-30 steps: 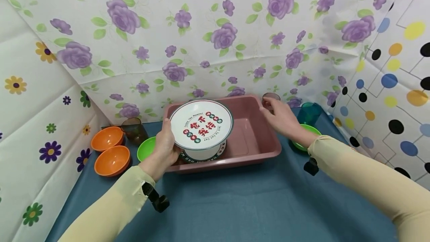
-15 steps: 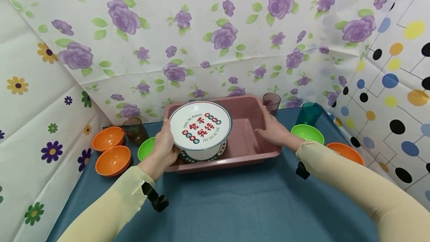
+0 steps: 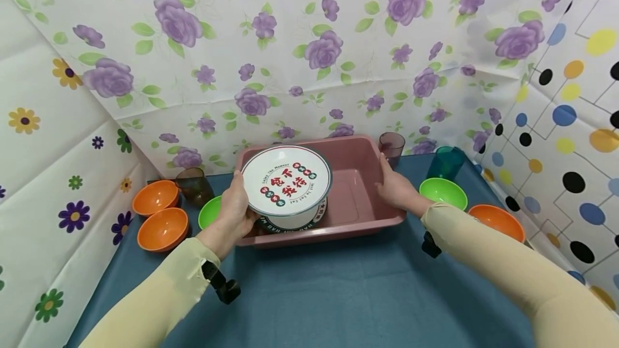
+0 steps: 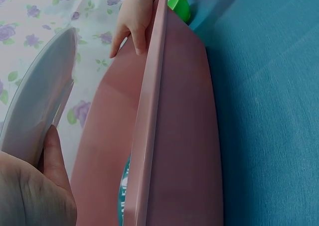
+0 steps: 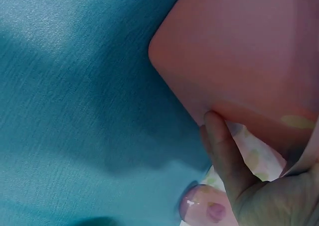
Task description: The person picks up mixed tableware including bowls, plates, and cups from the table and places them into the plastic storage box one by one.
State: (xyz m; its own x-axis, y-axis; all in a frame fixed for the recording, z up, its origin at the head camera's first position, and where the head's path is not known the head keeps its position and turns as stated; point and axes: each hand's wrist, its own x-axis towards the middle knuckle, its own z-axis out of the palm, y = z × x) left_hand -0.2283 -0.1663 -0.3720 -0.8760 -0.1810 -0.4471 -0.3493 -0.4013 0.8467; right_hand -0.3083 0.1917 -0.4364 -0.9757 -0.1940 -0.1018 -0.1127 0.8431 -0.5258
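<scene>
My left hand (image 3: 232, 211) grips the edge of a white plate (image 3: 285, 176) with red characters and a dark rim. In the left wrist view, the plate's pale underside (image 4: 37, 91) stands over the pink basin, with the thumb pressed against it. Beneath it in the basin (image 3: 358, 197) is a white bowl (image 3: 290, 223) with a dark lettered band, mostly hidden by the plate. My right hand (image 3: 398, 189) holds the basin's right rim, thumb on the inside and fingers outside. In the right wrist view, the fingers (image 5: 219, 131) press against the basin's outer wall (image 5: 224, 52).
On the left stand two orange bowls (image 3: 162, 230), a brown cup (image 3: 194, 188) and a green bowl (image 3: 209, 212) partly behind the left hand. On the right are a reddish cup (image 3: 391, 148), a teal cup (image 3: 445, 164), a green bowl (image 3: 443, 192) and an orange bowl (image 3: 498, 222).
My right hand has left the reddish cup at the back right and come down onto the basin's right rim. The left hand and plate stay nearly in place.
</scene>
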